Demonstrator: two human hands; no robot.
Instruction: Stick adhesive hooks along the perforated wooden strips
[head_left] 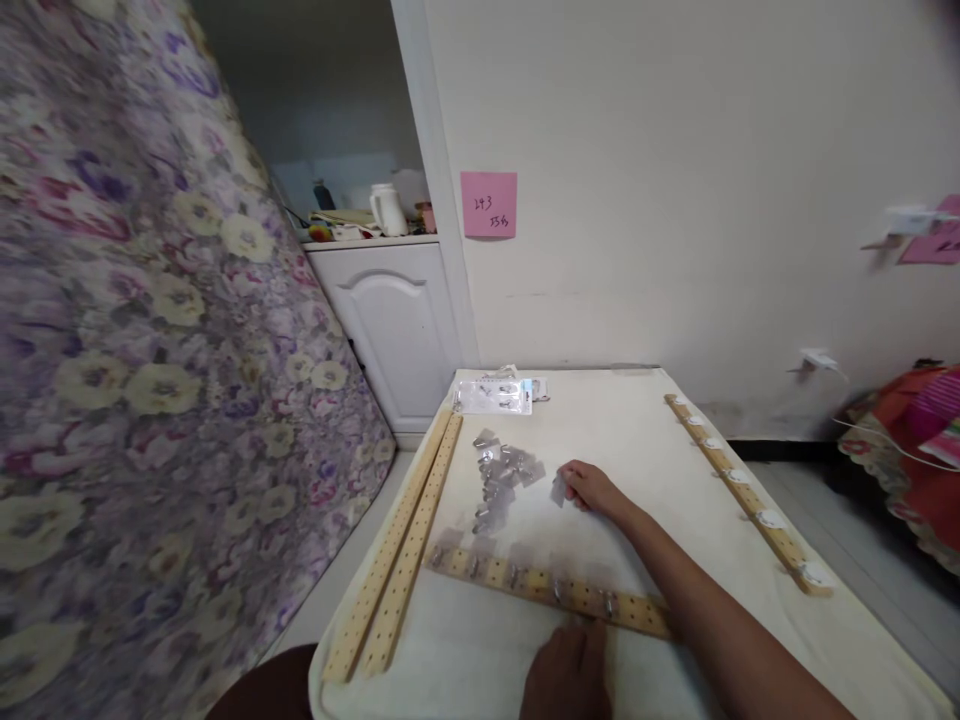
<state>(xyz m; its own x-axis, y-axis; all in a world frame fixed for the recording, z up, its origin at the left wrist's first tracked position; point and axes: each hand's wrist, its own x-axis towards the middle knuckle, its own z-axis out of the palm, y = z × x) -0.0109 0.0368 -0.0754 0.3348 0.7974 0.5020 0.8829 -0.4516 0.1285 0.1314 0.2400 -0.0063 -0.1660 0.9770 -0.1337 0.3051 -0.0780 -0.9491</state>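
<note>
My right hand point(589, 485) pinches a small clear hook piece point(559, 488) above the cloth-covered table. To its left is a loose pile of clear-backed metal hooks point(495, 485). Nearer to me, a perforated wooden strip point(495, 572) lies crosswise with several of these hook pieces set along it. Its right end passes behind my right forearm. My left hand point(568, 672), fingers curled, grips the near edge of that strip close to the rightmost visible hook; its fingertips are partly hidden.
Two long perforated wooden strips point(414, 545) lie side by side along the table's left side. Another wooden strip point(724, 468) with several white round pieces lies along the right edge. Flat clear packaging point(493, 397) sits at the far left corner, near the wall.
</note>
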